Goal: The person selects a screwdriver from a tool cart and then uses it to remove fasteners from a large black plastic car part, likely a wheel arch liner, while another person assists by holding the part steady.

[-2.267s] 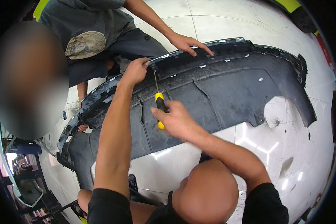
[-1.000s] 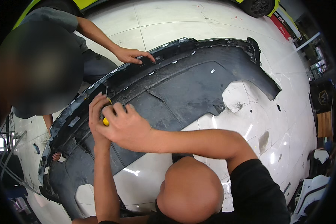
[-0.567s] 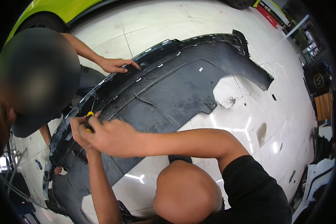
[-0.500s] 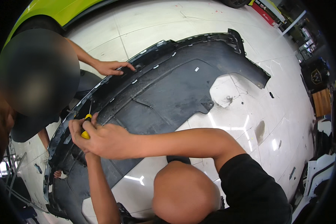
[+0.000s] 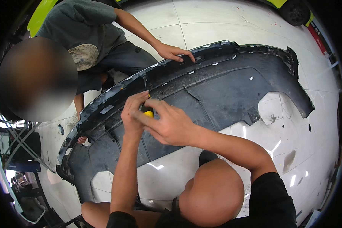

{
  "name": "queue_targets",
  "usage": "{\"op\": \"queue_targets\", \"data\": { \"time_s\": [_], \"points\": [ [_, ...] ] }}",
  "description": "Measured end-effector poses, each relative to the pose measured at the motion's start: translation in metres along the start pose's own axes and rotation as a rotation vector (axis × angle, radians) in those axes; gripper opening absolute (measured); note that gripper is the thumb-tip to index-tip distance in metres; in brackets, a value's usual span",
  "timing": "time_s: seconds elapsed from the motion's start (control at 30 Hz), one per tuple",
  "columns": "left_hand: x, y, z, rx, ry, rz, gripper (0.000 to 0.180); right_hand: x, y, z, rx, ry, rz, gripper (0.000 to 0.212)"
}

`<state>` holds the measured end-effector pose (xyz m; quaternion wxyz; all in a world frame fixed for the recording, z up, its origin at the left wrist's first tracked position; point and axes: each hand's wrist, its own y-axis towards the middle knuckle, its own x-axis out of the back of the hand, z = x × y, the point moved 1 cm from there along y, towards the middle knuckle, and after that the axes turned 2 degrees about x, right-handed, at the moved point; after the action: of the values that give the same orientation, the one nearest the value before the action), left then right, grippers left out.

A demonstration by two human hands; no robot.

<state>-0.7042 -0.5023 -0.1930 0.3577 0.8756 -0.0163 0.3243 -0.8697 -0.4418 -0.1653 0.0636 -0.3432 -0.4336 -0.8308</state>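
Note:
A black car bumper with a broad plastic undertray (image 5: 228, 87) lies across the floor in front of me. Over its near-middle part, my left hand (image 5: 132, 114) is closed around the upper handle of a screwdriver (image 5: 149, 113), whose handle is yellow and black. The thin metal shaft points away to the bumper's inner edge strip; where its tip meets the strip is too small to make out. My right hand (image 5: 173, 123) curls around the butt of the same handle, its thumb slightly blurred by motion.
A co-worker crouches at the far left, one hand (image 5: 174, 52) resting on the bumper's far edge and another hand (image 5: 82, 140) gripping its left end. Green cars stand at the back; one wheel (image 5: 295, 13) shows. Crossed metal stand legs (image 5: 21, 142) are at left.
My view has shifted left, so the bumper and both hands appear farther right. My right hand's fingers have loosened and turned about the handle. The co-worker's hand still rests on the far edge.

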Motion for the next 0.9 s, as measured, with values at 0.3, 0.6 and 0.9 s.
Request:
{"op": "queue_targets", "data": {
  "time_s": [0.3, 0.6, 0.9],
  "points": [
    [-0.011, 0.008, -0.02, -0.023, -0.011, 0.066, 0.028, -0.003, -0.008, -0.029, 0.28, -0.103, -0.012, 0.031],
    [-0.03, -0.009, -0.009, 0.021, 0.03, -0.026, 0.022, 0.013, 0.0, -0.008, -0.057, -0.12, -0.114, 0.036],
    [-0.048, -0.005, -0.017, -0.071, 0.01, 0.031, 0.026, -0.002, -0.001, -0.037, 0.386, -0.047, -0.11, 0.029]
  ]
}}
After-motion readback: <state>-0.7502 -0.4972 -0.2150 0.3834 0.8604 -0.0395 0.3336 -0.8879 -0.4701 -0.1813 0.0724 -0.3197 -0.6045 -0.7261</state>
